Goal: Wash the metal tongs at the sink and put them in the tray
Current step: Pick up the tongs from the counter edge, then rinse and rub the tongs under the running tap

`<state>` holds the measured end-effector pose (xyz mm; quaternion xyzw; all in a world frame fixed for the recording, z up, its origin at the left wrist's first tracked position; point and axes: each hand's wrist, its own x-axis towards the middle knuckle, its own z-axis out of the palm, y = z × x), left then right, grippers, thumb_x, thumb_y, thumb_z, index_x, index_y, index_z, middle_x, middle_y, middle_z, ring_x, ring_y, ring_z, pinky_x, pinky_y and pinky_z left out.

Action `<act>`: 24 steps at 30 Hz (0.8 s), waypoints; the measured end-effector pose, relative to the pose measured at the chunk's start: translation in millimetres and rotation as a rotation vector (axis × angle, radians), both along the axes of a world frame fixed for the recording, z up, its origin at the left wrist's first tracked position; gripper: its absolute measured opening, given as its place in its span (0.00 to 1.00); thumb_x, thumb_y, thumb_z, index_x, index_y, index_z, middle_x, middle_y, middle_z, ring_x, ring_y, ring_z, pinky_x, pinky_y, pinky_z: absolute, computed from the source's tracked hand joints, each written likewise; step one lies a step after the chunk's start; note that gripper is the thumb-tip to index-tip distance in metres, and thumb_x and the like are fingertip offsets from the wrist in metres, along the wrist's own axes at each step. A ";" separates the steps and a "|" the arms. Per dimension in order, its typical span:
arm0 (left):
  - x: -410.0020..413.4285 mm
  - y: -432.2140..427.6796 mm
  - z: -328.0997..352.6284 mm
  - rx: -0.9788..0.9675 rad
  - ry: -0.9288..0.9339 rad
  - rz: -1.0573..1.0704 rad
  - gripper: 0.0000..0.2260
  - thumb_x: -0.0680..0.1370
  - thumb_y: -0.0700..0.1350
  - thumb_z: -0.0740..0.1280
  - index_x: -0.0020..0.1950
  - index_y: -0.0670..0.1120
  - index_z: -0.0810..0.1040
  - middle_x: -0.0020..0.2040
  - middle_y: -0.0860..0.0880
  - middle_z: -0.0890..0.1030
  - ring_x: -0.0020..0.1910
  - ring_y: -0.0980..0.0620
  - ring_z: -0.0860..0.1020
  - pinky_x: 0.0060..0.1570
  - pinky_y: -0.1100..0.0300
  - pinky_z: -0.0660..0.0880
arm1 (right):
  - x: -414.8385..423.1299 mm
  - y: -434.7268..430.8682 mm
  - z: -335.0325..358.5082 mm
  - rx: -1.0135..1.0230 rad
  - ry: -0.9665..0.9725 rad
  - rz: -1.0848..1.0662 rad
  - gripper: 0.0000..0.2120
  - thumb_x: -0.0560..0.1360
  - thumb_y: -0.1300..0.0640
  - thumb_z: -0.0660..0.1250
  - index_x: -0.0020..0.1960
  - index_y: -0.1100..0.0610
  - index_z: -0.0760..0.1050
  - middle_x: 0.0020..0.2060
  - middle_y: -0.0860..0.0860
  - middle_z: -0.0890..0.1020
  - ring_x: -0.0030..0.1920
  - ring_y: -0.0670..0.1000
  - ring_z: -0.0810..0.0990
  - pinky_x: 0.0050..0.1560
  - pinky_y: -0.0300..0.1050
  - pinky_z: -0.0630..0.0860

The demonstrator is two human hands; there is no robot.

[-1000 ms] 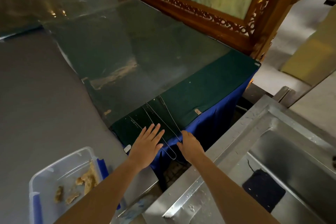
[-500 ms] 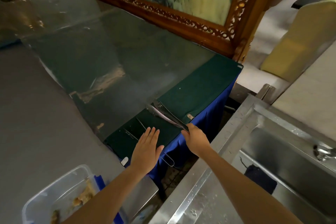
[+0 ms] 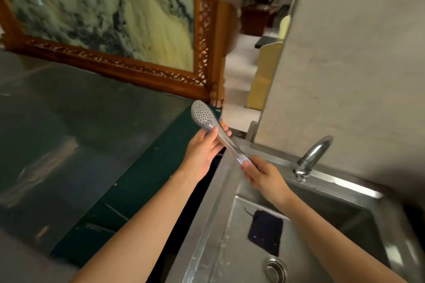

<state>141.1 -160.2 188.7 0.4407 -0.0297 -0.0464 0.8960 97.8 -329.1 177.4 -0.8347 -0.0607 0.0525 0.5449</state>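
Spanning the far left corner of the rectangular stainless-steel sink (image 3: pixel 207 236), the silver metal tongs with a perforated spoon-shaped head (image 3: pixel 203 116) are held in the air by both hands; the head is seen beyond the sink's left rim, the handle end above its back rim; the left hand (image 3: pixel 202 151) is wrapped round the shaft just under the head, fingers curled, thumb laid on top; the right hand (image 3: pixel 264 177) is clamped on the handle end; a curved chrome tap (image 3: pixel 312 156) is mounted on the sink's back rim; a dark square cloth (image 3: pixel 265 234) is noted on the sink's floor.
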 end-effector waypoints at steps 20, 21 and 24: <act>-3.4 -237.8 23.6 0.229 -0.158 -0.205 0.05 0.81 0.44 0.54 0.55 0.49 0.68 0.36 0.49 0.72 0.29 0.54 0.66 0.35 0.59 0.66 | -35.9 -184.4 -25.9 -0.137 -0.038 -0.123 0.11 0.79 0.48 0.56 0.49 0.55 0.72 0.35 0.48 0.76 0.34 0.43 0.73 0.39 0.38 0.73; -2.7 -241.6 20.9 0.259 -0.181 -0.212 0.05 0.81 0.45 0.55 0.54 0.49 0.68 0.36 0.48 0.72 0.29 0.54 0.67 0.35 0.59 0.65 | -32.2 -195.7 -29.8 -0.152 -0.057 -0.133 0.08 0.79 0.47 0.57 0.48 0.51 0.71 0.36 0.46 0.77 0.35 0.42 0.74 0.38 0.35 0.72; 2.8 -242.3 8.2 0.396 -0.209 -0.210 0.05 0.81 0.47 0.56 0.53 0.50 0.70 0.38 0.48 0.74 0.29 0.55 0.68 0.34 0.60 0.67 | -15.9 -233.5 -39.7 -0.147 -0.108 -0.227 0.05 0.78 0.48 0.58 0.49 0.46 0.71 0.41 0.44 0.79 0.43 0.45 0.79 0.42 0.35 0.73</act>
